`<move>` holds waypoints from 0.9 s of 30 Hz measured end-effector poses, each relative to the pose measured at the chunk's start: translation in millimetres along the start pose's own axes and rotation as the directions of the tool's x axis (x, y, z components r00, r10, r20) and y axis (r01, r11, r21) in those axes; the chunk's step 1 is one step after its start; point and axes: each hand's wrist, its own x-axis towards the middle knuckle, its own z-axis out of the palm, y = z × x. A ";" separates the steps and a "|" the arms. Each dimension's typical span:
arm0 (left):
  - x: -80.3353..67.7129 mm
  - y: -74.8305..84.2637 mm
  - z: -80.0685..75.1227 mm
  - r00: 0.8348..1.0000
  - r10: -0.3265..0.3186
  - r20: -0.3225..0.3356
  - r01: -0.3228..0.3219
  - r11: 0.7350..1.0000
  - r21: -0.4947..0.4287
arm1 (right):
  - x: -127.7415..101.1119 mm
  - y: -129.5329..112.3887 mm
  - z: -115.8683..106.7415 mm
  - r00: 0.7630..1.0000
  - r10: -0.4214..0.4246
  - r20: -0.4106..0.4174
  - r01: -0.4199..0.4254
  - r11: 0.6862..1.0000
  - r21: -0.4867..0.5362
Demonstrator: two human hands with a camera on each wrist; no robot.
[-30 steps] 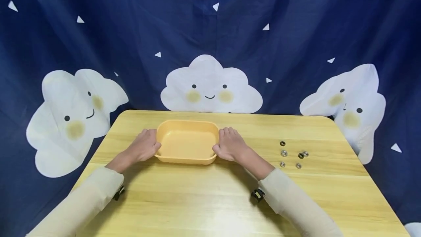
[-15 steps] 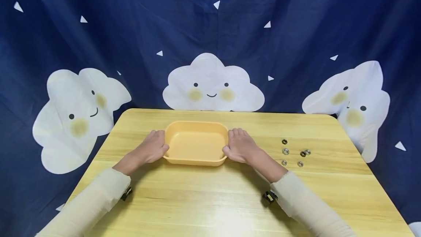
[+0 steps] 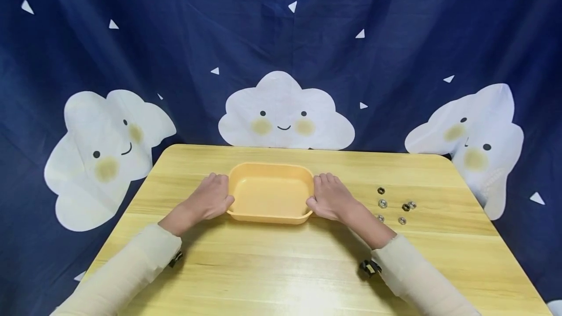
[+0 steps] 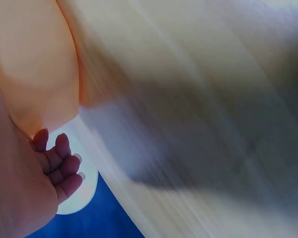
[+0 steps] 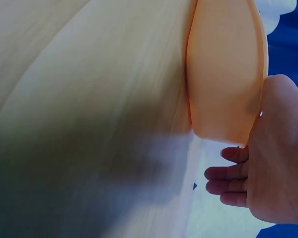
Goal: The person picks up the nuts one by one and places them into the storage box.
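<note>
A shallow orange-yellow plastic basin (image 3: 270,219) with rounded corners is near the far middle of the table, nothing inside it. My left hand (image 3: 211,198) grips its left end, thumb over the rim and fingers curled on the outside. At the opposite end my right hand (image 3: 331,197) holds the rim the same way. Both wrist views show the basin's outer wall (image 4: 37,64) close over the wood, with the curled fingers (image 5: 228,173) below its rim. Right of the basin lie several loose hex nuts (image 3: 383,204), some silvery and some dark.
The light wooden table (image 3: 263,267) has rounded far corners. Behind it hangs a dark blue curtain (image 3: 281,23) printed with white clouds. A black wrist strap (image 3: 370,268) sits under the right sleeve (image 3: 417,272). The right forearm reaches past the near side of the nuts.
Both hands have moved the basin to the right across the table, nearer the nuts. The grip at each end is the same. The head view has shifted slightly.
</note>
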 end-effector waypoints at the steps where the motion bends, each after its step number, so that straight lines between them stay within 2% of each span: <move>1: 1.0 1.7 0.8 1.000 -0.002 -0.004 0.002 1.000 0.005 | -1.6 1.7 -0.1 1.000 0.002 -0.003 -0.002 1.000 0.000; 12: 8.0 24.1 11.6 1.000 -0.004 -0.026 0.005 0.999 0.050 | -15.9 21.2 0.8 1.000 0.023 -0.002 -0.023 1.000 0.014; 18: 7.4 37.2 15.0 0.999 -0.046 -0.019 0.046 0.999 0.003 | -23.1 28.8 -0.7 1.000 0.015 -0.027 -0.014 1.000 0.017; 27: 4.3 52.0 18.3 0.995 -0.084 -0.046 0.082 0.996 -0.044 | -26.7 38.1 -1.5 1.000 -0.011 -0.025 0.012 1.000 0.022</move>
